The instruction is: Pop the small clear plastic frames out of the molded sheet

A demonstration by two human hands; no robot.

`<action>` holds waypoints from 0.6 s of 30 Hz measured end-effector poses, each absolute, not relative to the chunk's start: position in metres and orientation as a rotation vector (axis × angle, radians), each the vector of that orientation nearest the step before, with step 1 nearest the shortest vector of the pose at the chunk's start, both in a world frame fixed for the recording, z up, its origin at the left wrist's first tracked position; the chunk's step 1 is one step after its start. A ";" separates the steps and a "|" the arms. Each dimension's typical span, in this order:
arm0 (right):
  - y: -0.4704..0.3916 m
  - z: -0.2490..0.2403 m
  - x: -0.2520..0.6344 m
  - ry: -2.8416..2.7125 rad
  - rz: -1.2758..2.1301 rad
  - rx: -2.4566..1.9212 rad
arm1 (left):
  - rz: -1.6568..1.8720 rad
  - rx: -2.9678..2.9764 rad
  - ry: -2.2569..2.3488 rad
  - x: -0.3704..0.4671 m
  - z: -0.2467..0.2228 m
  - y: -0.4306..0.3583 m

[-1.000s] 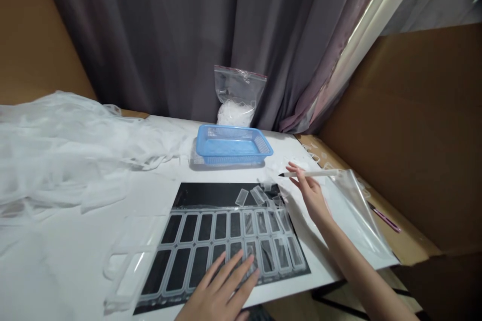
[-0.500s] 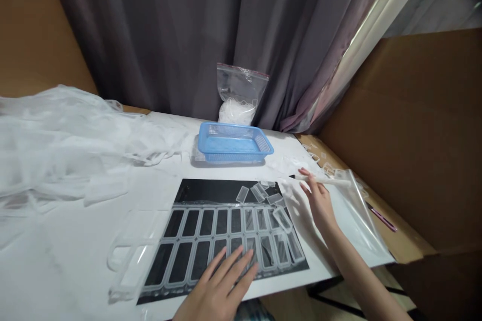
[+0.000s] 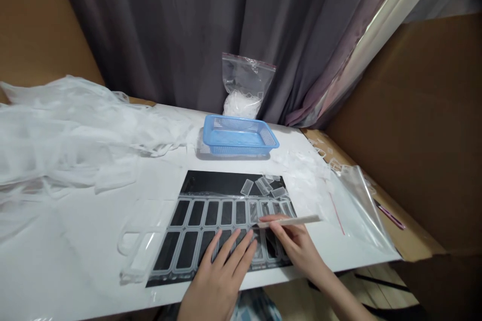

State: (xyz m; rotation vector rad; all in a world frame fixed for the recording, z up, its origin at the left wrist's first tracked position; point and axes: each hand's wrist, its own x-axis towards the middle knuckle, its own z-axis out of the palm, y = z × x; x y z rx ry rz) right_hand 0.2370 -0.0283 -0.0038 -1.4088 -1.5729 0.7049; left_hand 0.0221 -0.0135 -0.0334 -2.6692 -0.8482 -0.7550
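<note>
**Moulded sheet steadied while a slim tool is brought to its cells**

A clear moulded sheet [image 3: 226, 225] of oblong cells is laid on a black mat [image 3: 211, 183] on the tabletop [image 3: 75, 241]. It is pressed flat by the left hand [image 3: 222, 273], fingers spread and open, apparently so it cannot shift. A white stick tool [image 3: 289, 220] is pinched in the right hand [image 3: 297, 246], its tip at the cells. Loose clear pieces [image 3: 263, 185] lie just beyond; a blue basket [image 3: 241, 135] and a zip bag [image 3: 246, 85] stand farther back.

Grey curtain [image 3: 211, 30] behind a white table [image 3: 75, 241], brown cardboard panels [image 3: 422, 125] at both sides, dim indoor light
</note>
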 end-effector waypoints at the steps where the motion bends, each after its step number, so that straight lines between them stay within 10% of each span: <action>1: -0.028 -0.005 0.238 -1.583 0.694 -1.399 | -0.750 -2.674 -0.854 0.023 -0.034 -0.013; 18: -0.026 0.009 0.239 -1.979 0.637 -1.288 | -0.761 -2.676 -0.876 0.020 -0.037 -0.013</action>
